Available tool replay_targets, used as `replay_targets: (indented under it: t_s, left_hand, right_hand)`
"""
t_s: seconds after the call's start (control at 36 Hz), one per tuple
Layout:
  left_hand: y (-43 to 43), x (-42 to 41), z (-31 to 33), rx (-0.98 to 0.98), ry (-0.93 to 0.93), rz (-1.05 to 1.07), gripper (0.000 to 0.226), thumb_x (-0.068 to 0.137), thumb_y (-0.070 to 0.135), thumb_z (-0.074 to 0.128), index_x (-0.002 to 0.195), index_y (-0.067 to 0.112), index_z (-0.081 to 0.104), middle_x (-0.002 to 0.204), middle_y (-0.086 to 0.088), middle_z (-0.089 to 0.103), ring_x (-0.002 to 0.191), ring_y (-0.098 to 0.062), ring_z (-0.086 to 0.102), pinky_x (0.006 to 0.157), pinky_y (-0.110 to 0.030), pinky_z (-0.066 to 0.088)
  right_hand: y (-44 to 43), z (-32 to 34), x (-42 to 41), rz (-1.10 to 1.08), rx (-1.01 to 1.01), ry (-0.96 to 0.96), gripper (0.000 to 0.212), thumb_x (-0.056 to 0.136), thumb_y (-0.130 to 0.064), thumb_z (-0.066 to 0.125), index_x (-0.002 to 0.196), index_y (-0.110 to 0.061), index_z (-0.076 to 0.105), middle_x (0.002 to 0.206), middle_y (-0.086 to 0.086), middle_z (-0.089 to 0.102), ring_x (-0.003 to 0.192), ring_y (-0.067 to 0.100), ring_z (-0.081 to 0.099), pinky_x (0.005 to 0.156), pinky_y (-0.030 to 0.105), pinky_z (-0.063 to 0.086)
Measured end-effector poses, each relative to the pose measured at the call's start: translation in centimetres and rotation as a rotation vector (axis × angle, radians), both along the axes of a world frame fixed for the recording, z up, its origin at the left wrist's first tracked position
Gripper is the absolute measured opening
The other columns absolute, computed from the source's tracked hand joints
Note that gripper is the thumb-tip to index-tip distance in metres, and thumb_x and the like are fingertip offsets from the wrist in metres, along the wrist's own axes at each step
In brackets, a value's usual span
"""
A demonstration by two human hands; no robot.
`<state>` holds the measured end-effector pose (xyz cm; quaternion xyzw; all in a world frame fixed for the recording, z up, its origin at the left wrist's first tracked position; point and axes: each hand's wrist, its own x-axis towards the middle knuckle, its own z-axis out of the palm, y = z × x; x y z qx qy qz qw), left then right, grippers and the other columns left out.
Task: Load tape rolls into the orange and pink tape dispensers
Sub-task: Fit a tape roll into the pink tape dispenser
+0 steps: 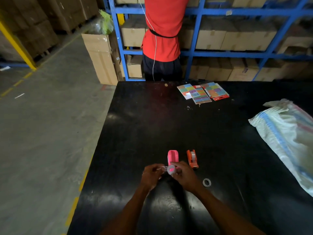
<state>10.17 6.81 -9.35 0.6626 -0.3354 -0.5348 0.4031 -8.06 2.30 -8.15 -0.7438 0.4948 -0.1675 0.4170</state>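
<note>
Both hands meet over the near middle of the black table (135,124). Right hand (183,174) is closed on a clear tape roll (171,170) with a pink hub showing through its centre; left hand (152,175) pinches at what looks like the loose end of the tape, though the strip itself is too faint to be sure of. Pink dispenser (173,156) stands just beyond the fingers, its well open and seemingly empty. Orange dispenser (192,158) sits just to its right and already appears to carry a roll. A bare ring (206,182), probably a spent core, lies on the table to the right of the right hand.

Judging from this, the step in hand is freeing the tape's end before seating the roll in the pink dispenser. To do it well, keep the hub pressed squarely in the roll, peel only a short tail, and lower the roll so the hub ends drop into the side slots with the tail leading toward the cutter, sticky side down.
</note>
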Motion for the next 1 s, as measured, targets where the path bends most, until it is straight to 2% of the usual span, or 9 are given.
replay_targets:
  t_s: [0.14, 0.28, 0.39, 0.47, 0.58, 0.69, 0.78, 0.92, 1.0]
  left_hand:
    - [-0.3, -0.9, 1.4, 0.029, 0.159, 0.026, 0.011, 0.090, 0.003, 0.063, 0.096, 0.009, 0.071, 0.079, -0.001, 0.076, 0.071, -0.009, 0.073, 0.058, -0.016, 0.054]
    - [-0.5, -1.0, 1.9, 0.018, 0.223, 0.052, 0.013, 0.088, 0.003, 0.064, 0.091, 0.012, 0.073, 0.091, -0.014, 0.076, 0.082, -0.021, 0.075, 0.066, -0.023, 0.057]
    - [-0.1, -1.0, 2.0, 0.001, 0.257, 0.085, 0.011, 0.087, 0.001, 0.066, 0.090, 0.009, 0.072, 0.087, -0.012, 0.075, 0.078, -0.020, 0.073, 0.066, -0.024, 0.060]
    - [0.2, -1.2, 2.3, -0.022, 0.252, 0.082, 0.011, 0.086, 0.001, 0.067, 0.089, 0.010, 0.073, 0.085, -0.009, 0.074, 0.080, -0.021, 0.071, 0.070, -0.024, 0.060]
    - [0.2, -1.2, 2.8, -0.037, 0.223, 0.071, 0.012, 0.084, 0.002, 0.070, 0.086, 0.014, 0.074, 0.082, -0.006, 0.075, 0.077, -0.019, 0.070, 0.066, -0.021, 0.058]
    - [0.3, -0.7, 2.8, -0.045, 0.211, 0.061, 0.015, 0.083, 0.004, 0.071, 0.083, 0.018, 0.076, 0.085, -0.008, 0.076, 0.081, -0.021, 0.071, 0.072, -0.026, 0.058]
    - [0.4, -0.7, 3.0, -0.046, 0.215, 0.058, 0.016, 0.082, 0.004, 0.072, 0.082, 0.019, 0.076, 0.084, -0.007, 0.077, 0.081, -0.022, 0.072, 0.080, -0.033, 0.058]
    - [0.3, -1.2, 3.7, -0.065, 0.222, 0.013, 0.012, 0.080, 0.010, 0.074, 0.084, 0.020, 0.078, 0.089, -0.008, 0.078, 0.088, -0.024, 0.073, 0.085, -0.035, 0.058]
    - [0.1, -1.5, 4.0, -0.055, 0.234, 0.003, 0.014, 0.084, 0.008, 0.070, 0.086, 0.020, 0.077, 0.088, -0.006, 0.078, 0.088, -0.023, 0.073, 0.085, -0.035, 0.058]
  right_hand:
    - [-0.1, 0.4, -1.0, -0.067, 0.058, -0.100, 0.028, 0.085, -0.020, 0.069, 0.113, -0.021, 0.065, 0.112, -0.003, 0.068, 0.098, 0.004, 0.066, 0.087, 0.031, 0.056]
    - [0.2, 1.9, -0.7, -0.101, 0.116, -0.123, 0.008, 0.092, -0.016, 0.062, 0.096, -0.022, 0.065, 0.095, 0.000, 0.071, 0.084, 0.011, 0.069, 0.079, 0.037, 0.058]
    - [0.4, 2.5, -0.2, -0.105, 0.038, -0.086, 0.012, 0.096, -0.020, 0.056, 0.086, -0.022, 0.064, 0.086, -0.002, 0.070, 0.078, 0.007, 0.067, 0.074, 0.037, 0.057]
    - [0.3, 2.6, 0.0, -0.092, 0.001, -0.066, 0.013, 0.095, -0.021, 0.058, 0.084, -0.024, 0.063, 0.085, -0.005, 0.069, 0.079, 0.004, 0.066, 0.074, 0.035, 0.057]
    - [0.0, 3.2, 0.0, -0.095, 0.029, -0.045, 0.009, 0.095, -0.027, 0.060, 0.087, -0.024, 0.060, 0.086, -0.004, 0.068, 0.080, 0.003, 0.065, 0.075, 0.029, 0.056]
    - [0.0, 3.8, 0.4, -0.104, 0.040, -0.036, 0.005, 0.095, -0.027, 0.061, 0.094, -0.022, 0.057, 0.090, -0.007, 0.065, 0.082, 0.003, 0.064, 0.070, 0.013, 0.049]
    - [0.4, 4.4, 0.7, -0.097, 0.093, -0.162, 0.015, 0.089, -0.032, 0.069, 0.092, -0.022, 0.057, 0.092, -0.002, 0.069, 0.086, 0.008, 0.068, 0.073, 0.022, 0.054]
    - [0.4, 4.8, 0.5, -0.076, 0.064, -0.142, 0.029, 0.088, -0.020, 0.070, 0.112, -0.023, 0.055, 0.106, -0.010, 0.067, 0.096, -0.008, 0.062, 0.079, 0.013, 0.049]
    - [0.5, 4.9, 0.3, -0.052, 0.047, -0.121, 0.030, 0.087, -0.021, 0.071, 0.112, -0.027, 0.056, 0.103, -0.013, 0.066, 0.095, -0.011, 0.061, 0.076, 0.007, 0.047]
